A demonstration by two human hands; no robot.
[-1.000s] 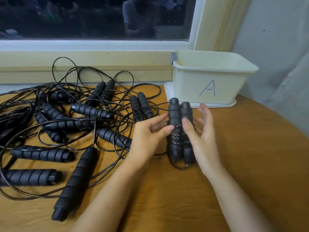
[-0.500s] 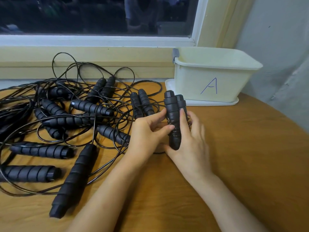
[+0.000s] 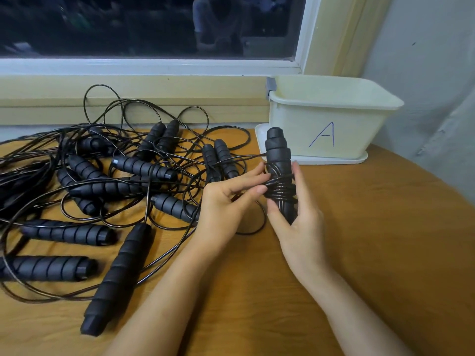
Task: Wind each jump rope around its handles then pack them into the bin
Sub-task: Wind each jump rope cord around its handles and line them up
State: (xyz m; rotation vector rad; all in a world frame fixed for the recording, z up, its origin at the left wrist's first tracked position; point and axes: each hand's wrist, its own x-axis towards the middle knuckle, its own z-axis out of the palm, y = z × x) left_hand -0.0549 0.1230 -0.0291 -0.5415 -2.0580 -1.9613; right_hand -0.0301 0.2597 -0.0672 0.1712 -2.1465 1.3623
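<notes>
My right hand (image 3: 298,222) grips a pair of black ribbed jump rope handles (image 3: 278,155), held upright just above the wooden table (image 3: 359,253). Several turns of thin black cord (image 3: 279,187) wrap their middle. My left hand (image 3: 228,204) pinches that cord at the wraps with thumb and fingertips. The cream bin marked "A" (image 3: 331,124) stands just behind the handles, at the back right, on a white lid. Its inside is hidden from here.
A tangle of several more black jump ropes (image 3: 115,181) with loose cords covers the table's left half, up to the window sill (image 3: 128,93). A grey wall closes the right side. Bare wood lies in front of the bin.
The handle pair lay flat on the table a second ago. My right hand has since lifted it upright, and my left hand has taken hold of the cord at the wraps.
</notes>
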